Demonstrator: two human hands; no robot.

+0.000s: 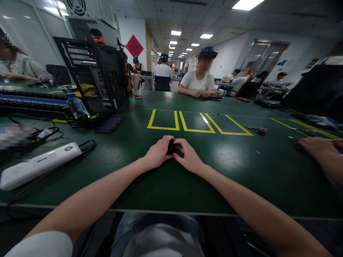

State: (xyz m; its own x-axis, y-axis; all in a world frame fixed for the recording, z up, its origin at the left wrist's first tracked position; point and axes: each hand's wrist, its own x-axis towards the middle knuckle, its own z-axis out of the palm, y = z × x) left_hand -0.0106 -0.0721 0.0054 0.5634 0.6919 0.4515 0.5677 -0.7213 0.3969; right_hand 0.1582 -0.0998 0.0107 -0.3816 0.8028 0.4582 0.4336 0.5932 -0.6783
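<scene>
My left hand [159,151] and my right hand [188,154] meet over the green table [166,185], a little in front of me. Both are closed around a small black object [170,146] held between the fingertips. What the object is I cannot make out; most of it is hidden by my fingers. Both forearms stretch out from the table's near edge.
A white power strip [37,165] with cables lies at the left, behind it an open black computer case [92,73] and a plastic bottle [76,106]. Yellow marked boxes [198,123] lie ahead. A screwdriver [257,130] and another person's hand [321,151] are at the right. People sit opposite.
</scene>
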